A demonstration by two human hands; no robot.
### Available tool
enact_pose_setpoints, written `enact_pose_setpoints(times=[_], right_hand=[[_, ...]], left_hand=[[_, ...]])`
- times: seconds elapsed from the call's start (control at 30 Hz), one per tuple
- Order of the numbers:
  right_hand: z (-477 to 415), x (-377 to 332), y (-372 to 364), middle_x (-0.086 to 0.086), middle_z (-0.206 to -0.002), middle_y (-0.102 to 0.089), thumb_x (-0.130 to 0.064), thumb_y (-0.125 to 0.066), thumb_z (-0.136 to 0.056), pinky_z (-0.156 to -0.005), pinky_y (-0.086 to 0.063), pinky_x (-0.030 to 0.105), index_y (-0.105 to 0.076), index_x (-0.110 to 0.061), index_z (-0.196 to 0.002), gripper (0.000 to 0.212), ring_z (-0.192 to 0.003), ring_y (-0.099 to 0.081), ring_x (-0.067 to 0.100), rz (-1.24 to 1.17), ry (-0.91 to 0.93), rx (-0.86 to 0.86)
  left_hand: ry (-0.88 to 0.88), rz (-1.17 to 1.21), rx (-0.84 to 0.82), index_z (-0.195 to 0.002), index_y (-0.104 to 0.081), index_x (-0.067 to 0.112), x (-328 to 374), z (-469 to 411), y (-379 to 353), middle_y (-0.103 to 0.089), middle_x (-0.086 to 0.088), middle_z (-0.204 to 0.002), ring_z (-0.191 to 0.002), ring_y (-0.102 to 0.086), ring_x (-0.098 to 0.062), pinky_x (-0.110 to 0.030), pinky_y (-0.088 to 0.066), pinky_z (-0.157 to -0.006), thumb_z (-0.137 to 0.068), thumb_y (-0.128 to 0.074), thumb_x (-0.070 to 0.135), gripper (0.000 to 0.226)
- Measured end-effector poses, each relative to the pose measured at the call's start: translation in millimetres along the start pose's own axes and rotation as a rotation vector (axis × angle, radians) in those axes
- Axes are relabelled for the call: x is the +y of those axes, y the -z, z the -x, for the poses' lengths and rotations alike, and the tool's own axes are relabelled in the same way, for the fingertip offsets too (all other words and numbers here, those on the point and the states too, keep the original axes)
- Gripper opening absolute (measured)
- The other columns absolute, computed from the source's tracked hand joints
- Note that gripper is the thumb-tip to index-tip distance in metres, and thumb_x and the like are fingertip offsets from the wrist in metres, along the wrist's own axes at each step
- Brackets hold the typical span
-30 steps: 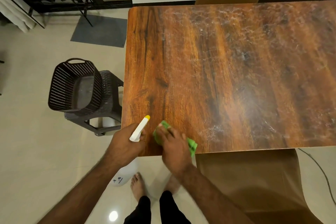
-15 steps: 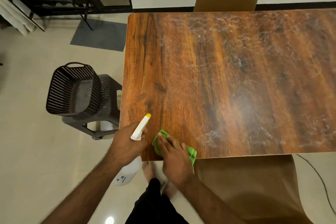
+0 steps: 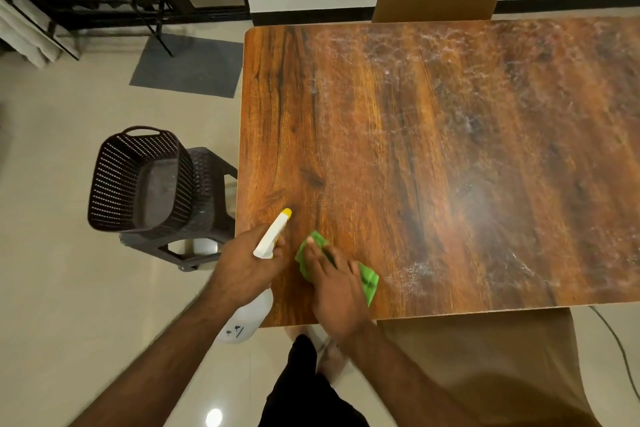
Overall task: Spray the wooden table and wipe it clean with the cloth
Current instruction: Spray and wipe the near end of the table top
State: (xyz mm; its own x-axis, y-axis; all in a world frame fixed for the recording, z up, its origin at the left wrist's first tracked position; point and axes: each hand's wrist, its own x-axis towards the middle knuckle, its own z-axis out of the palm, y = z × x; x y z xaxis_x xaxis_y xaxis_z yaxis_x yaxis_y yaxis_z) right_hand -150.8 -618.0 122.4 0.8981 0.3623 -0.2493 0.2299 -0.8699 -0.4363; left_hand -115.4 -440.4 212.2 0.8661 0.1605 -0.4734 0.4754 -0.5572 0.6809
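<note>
The wooden table (image 3: 450,166) has glossy brown grain, hazed with whitish spray streaks across its far and right parts, while the near left corner looks clearer. The left hand (image 3: 242,270) grips a white spray bottle (image 3: 268,243) with a yellow tip at that corner's edge. Beside it the right hand (image 3: 334,288) lies flat, fingers straight, pressing a green cloth (image 3: 370,284) on the tabletop. Against half a second ago, cloth and hand sit slightly farther in from the near edge; the bottle has barely shifted.

Left grip (image 3: 242,263) curls round the spray bottle's (image 3: 272,236) neck; right grip (image 3: 336,288) lies flat, fingers extended, pressing the green cloth (image 3: 369,282) against the bench (image 3: 450,149).
</note>
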Motion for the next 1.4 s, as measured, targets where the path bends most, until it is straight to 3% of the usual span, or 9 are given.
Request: enact_pose_setpoints(times=[0.1,0.27,0.6,0.83,0.93,1.03,1.1,1.23,1.4], right_hand=[[1,6,2,-0.011,-0.160,-0.035,-0.004,-0.063,-0.076,-0.103,-0.040,0.048,-0.026,-0.027,-0.158,0.094,-0.143,-0.038,0.026,0.009,0.010,-0.041],[-69,10,35,-0.008,-0.165,-0.024,-0.006,-0.055,-0.086,-0.116,-0.021,0.053,-0.017,-0.022,-0.161,0.086,-0.150,-0.017,0.024,0.023,-0.073,-0.015],[-10,-4,3,-0.010,-0.159,-0.038,0.000,-0.071,-0.070,-0.093,-0.049,0.047,-0.045,-0.023,-0.151,0.088,-0.137,-0.040,0.020,-0.005,-0.146,0.040],[-95,4,41,-0.006,-0.167,-0.018,-0.005,-0.051,-0.090,-0.116,-0.021,0.052,-0.018,-0.020,-0.161,0.079,-0.151,-0.020,0.026,0.007,-0.249,0.060],[-59,-2,30,-0.006,-0.164,-0.028,0.000,-0.058,-0.081,-0.111,-0.034,0.053,-0.030,-0.019,-0.157,0.084,-0.147,-0.032,0.025,0.003,-0.267,0.095],[-4,-16,12,-0.008,-0.156,-0.043,0.001,-0.073,-0.062,-0.094,-0.051,0.050,-0.043,-0.019,-0.151,0.096,-0.134,-0.051,0.022,-0.034,-0.294,0.048],[2,-13,9,-0.007,-0.153,-0.047,0.001,-0.075,-0.057,-0.091,-0.054,0.049,-0.043,-0.019,-0.150,0.100,-0.127,-0.056,0.022,-0.047,-0.320,0.047],[-53,6,25,-0.001,-0.165,-0.026,0.001,-0.059,-0.079,-0.116,-0.030,0.050,-0.021,-0.015,-0.160,0.091,-0.143,-0.036,0.029,0.000,-0.334,0.116],[-63,10,32,0.000,-0.167,-0.019,-0.002,-0.050,-0.088,-0.121,-0.019,0.045,-0.009,-0.015,-0.161,0.085,-0.150,-0.024,0.029,-0.037,-0.446,0.115]], left_hand=[[-0.002,0.013,-0.036,-0.089,-0.066,0.027,-2,-11,8,-0.070,0.001,-0.082,-0.068,-0.068,-0.021,-0.041,-0.062,-0.070,-0.083,-0.072,0.010,0.019],[-0.011,0.018,-0.063,-0.090,-0.068,0.026,-4,-25,14,-0.071,0.000,-0.081,-0.067,-0.067,-0.020,-0.042,-0.063,-0.068,-0.080,-0.072,0.007,0.022],[-0.040,0.049,-0.105,-0.096,-0.069,0.026,1,-42,17,-0.071,0.004,-0.086,-0.074,-0.068,-0.021,-0.048,-0.062,-0.076,-0.080,-0.073,0.006,0.026],[-0.092,0.016,-0.127,-0.082,-0.063,0.033,3,-50,17,-0.069,0.008,-0.079,-0.066,-0.065,-0.015,-0.038,-0.058,-0.071,-0.080,-0.073,0.002,0.032],[-0.107,0.010,-0.140,-0.084,-0.064,0.032,3,-53,18,-0.069,0.008,-0.079,-0.069,-0.066,-0.014,-0.037,-0.059,-0.073,-0.081,-0.072,0.003,0.031],[-0.102,0.015,-0.157,-0.088,-0.067,0.030,3,-57,20,-0.070,0.007,-0.083,-0.075,-0.068,-0.015,-0.039,-0.061,-0.075,-0.082,-0.072,0.004,0.027],[-0.098,0.017,-0.162,-0.089,-0.068,0.028,4,-59,20,-0.070,0.006,-0.085,-0.073,-0.067,-0.015,-0.037,-0.059,-0.073,-0.082,-0.072,0.004,0.026],[-0.094,0.014,-0.180,-0.091,-0.069,0.026,7,-64,18,-0.070,0.005,-0.085,-0.072,-0.066,-0.015,-0.034,-0.056,-0.070,-0.081,-0.071,0.002,0.026],[-0.097,0.025,-0.179,-0.095,-0.069,0.024,11,-67,18,-0.070,0.002,-0.086,-0.079,-0.068,-0.020,-0.040,-0.060,-0.076,-0.083,-0.072,0.001,0.026]])
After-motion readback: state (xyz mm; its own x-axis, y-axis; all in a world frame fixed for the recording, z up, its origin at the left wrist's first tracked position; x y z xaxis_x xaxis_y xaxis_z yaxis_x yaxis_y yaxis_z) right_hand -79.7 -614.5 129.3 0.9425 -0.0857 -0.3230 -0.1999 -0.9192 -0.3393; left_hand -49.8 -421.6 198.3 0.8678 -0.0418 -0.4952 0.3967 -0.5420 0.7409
